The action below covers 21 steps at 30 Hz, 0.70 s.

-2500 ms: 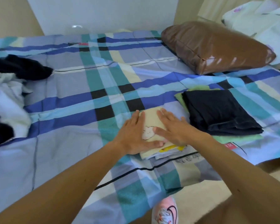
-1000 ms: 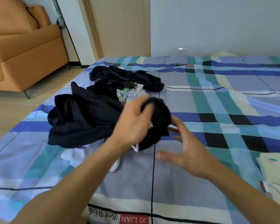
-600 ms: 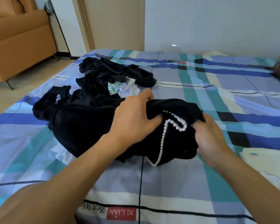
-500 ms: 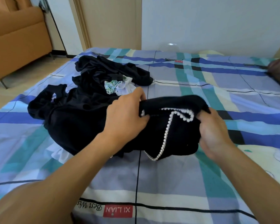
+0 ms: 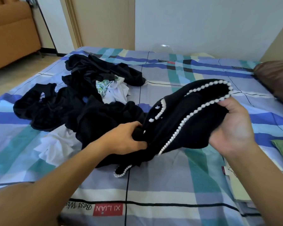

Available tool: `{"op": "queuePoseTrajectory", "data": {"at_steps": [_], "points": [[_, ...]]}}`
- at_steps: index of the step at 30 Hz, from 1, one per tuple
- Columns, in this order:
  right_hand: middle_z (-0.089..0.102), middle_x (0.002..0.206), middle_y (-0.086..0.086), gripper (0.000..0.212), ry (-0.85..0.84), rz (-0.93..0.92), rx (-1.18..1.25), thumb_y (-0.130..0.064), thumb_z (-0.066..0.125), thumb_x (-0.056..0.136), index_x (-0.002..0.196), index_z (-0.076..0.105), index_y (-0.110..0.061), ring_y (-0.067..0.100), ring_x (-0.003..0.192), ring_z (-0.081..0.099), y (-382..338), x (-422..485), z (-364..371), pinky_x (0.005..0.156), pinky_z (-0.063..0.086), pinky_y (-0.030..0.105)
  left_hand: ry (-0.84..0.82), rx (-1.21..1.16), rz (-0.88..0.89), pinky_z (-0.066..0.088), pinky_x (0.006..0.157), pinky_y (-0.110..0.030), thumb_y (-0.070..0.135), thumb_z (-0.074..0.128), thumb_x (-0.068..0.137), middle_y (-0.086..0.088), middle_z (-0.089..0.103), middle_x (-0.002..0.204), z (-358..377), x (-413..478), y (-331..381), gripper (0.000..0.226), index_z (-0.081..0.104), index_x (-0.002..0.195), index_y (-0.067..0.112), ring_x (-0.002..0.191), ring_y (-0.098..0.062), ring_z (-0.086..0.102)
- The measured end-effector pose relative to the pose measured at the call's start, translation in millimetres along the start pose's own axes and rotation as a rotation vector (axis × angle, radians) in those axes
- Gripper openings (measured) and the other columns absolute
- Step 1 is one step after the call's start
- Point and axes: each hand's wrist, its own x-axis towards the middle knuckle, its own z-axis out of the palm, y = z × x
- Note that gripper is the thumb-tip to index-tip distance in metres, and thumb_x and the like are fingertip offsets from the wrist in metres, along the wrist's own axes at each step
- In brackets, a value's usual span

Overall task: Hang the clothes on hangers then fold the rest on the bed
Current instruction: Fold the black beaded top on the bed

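**Spotter:** Where are your hands?

**Operator:** My left hand (image 5: 129, 138) is clenched round a bunched fold of the black garment trimmed with white beads (image 5: 191, 111), low, just above the bed. My right hand (image 5: 234, 128) is turned palm up. Its thumb presses over the beaded edge and its fingers are tucked under the cloth, holding that end higher. So the garment hangs between my hands, with its lower end trailing onto the plaid-sheeted bed (image 5: 170, 180).

**Spotter:** How do you reckon it'll handle?

**Operator:** Soft and limp, I'd judge. It sags wherever I'm not holding it, so it won't keep a shape by itself. It's probably light enough for one hand. The row of white beads (image 5: 180, 123) worries me, though. It could snag or pull loose if I drag by it, and beads make a poor, slippery grip.

**Spotter:** So where would you take hold?

**Operator:** On the plain black cloth just inside the trim, ideally at the shoulders. I can't tell which end is the neckline from here.

**Spotter:** What's around it?

**Operator:** Just beside my left hand is the heap of crumpled black clothes (image 5: 59, 110). A white garment (image 5: 55, 145) pokes out underneath it and a green floral piece (image 5: 103, 86) sits on top. I can't tell where my garment ends and the heap begins, so it might drag something along. Farther right there's a brown pillow (image 5: 278, 82) and the corner of a folded stack (image 5: 281, 144).
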Motion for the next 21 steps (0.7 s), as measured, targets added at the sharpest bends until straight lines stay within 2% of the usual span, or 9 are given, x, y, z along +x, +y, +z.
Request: {"op": "queuePoseTrajectory", "data": {"at_steps": [3,5,7,9,11,13,18,20,21], "points": [[0.078,0.099,0.003,0.025,0.013,-0.028,0.066,-0.024,0.045,0.099,0.103,0.069,-0.017,0.019,0.090,0.076,-8,-4,-1,0.071,0.063,0.036,0.062,0.089,-0.012,0.057,0.080,-0.040,0.025,0.061,0.081,0.008,0.069,0.093,3,6,1,0.014,0.062,0.094,0.032,0.085,-0.018,0.067],[0.078,0.102,0.002,0.026,0.024,-0.025,0.058,-0.027,0.047,0.100,0.104,0.070,-0.018,0.019,0.093,0.076,-13,-3,-3,0.075,0.063,0.038,0.119,0.075,-0.033,0.054,0.069,-0.035,0.012,0.051,0.083,0.000,0.069,0.082,-2,10,6,0.017,0.061,0.077,0.023,0.076,-0.023,0.066],[0.078,0.105,0.003,0.026,0.073,0.004,-0.037,-0.030,0.050,0.100,0.109,0.071,-0.017,0.021,0.096,0.076,-16,2,-6,0.080,0.063,0.038,0.143,-0.247,-0.094,0.050,0.066,-0.033,-0.004,0.045,0.086,-0.005,0.069,0.075,-11,11,14,0.028,0.066,0.076,0.012,0.070,-0.022,0.064],[0.078,0.105,0.005,0.027,0.181,0.045,-0.193,-0.031,0.056,0.098,0.114,0.073,-0.016,0.024,0.096,0.075,-16,10,-11,0.082,0.060,0.038,0.140,-0.734,-0.166,0.058,0.072,-0.036,-0.013,0.041,0.088,-0.015,0.071,0.080,-21,8,28,0.032,0.071,0.090,0.000,0.071,-0.027,0.067],[0.079,0.102,0.004,0.025,0.271,0.069,-0.395,-0.033,0.062,0.094,0.111,0.074,-0.020,0.024,0.089,0.076,-13,16,-16,0.080,0.057,0.038,0.111,-1.101,-0.196,0.061,0.075,-0.037,-0.011,0.039,0.091,-0.016,0.074,0.086,-29,0,45,0.034,0.071,0.093,0.000,0.070,-0.027,0.072],[0.078,0.104,0.002,0.026,0.244,0.068,-0.592,-0.039,0.069,0.089,0.108,0.073,-0.022,0.021,0.089,0.074,-6,20,-19,0.081,0.055,0.037,0.059,-1.281,-0.185,0.061,0.074,-0.038,-0.002,0.038,0.095,-0.017,0.075,0.091,-35,-8,59,0.032,0.071,0.096,-0.001,0.071,-0.027,0.073],[0.054,0.132,-0.016,0.088,-0.102,0.003,-1.120,-0.060,0.081,0.070,0.146,0.041,-0.041,0.010,0.117,0.058,21,13,-11,0.094,0.043,0.030,0.013,-1.319,-0.086,0.060,0.085,-0.036,0.011,0.045,0.094,-0.013,0.074,0.099,-47,-21,64,0.028,0.070,0.104,0.003,0.085,-0.026,0.071],[0.049,0.135,-0.014,0.101,-0.156,0.008,-1.322,-0.059,0.085,0.066,0.150,0.034,-0.039,0.013,0.123,0.052,42,13,-9,0.098,0.041,0.031,-0.003,-1.178,-0.074,0.060,0.076,-0.033,0.010,0.047,0.093,-0.011,0.074,0.092,-48,-21,58,0.024,0.069,0.104,0.006,0.079,-0.024,0.071],[0.052,0.130,-0.012,0.096,-0.171,0.019,-1.406,-0.054,0.087,0.066,0.147,0.039,-0.035,0.014,0.119,0.055,53,15,-9,0.094,0.043,0.030,-0.003,-1.060,-0.064,0.060,0.069,-0.031,0.008,0.050,0.093,-0.009,0.074,0.087,-47,-21,53,0.021,0.068,0.102,0.007,0.074,-0.022,0.071]]}}
